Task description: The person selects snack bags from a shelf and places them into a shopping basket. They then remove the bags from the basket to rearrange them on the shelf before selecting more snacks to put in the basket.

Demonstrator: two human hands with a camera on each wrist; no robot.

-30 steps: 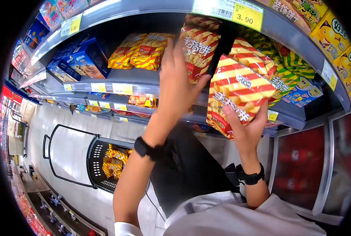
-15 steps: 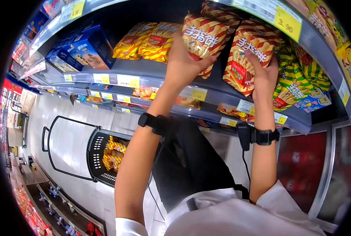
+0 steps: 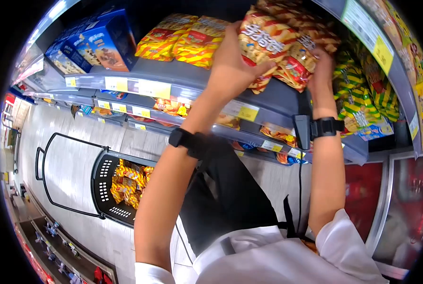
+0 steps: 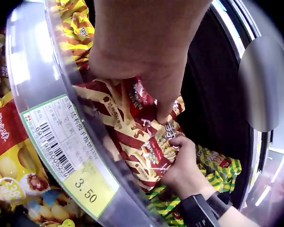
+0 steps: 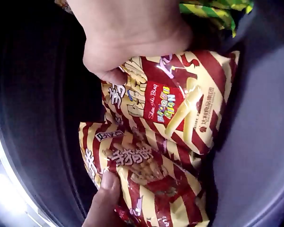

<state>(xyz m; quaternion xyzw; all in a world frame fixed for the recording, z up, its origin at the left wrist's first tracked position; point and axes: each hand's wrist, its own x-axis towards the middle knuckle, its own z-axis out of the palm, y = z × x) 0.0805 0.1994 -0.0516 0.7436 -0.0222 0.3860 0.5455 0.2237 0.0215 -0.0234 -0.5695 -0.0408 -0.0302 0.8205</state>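
Note:
Two red-and-cream striped finger biscuit bags stand side by side on the grey shelf (image 3: 280,97). My left hand (image 3: 235,68) grips the left biscuit bag (image 3: 263,40), thumb across its lower front; that thumb also shows in the right wrist view. Round the right edge of the neighbouring biscuit bag (image 3: 294,66), my right hand (image 3: 322,71) holds on with its thumb at the front. The two bags press together in the right wrist view, where the right bag (image 5: 180,104) lies under my right hand (image 5: 132,38). Fingers behind the bags are hidden.
Yellow-and-red snack bags (image 3: 202,40) and blue boxes (image 3: 102,42) stand to the left. Green striped bags (image 3: 358,94) are on the right. The price-tagged shelf edge (image 3: 180,92) runs in front. A black basket (image 3: 102,182) holding yellow packets stands on the floor.
The bag in my right hand has gone from in front of the shelf onto it, then left against the other bag. My left hand has closed on the left bag.

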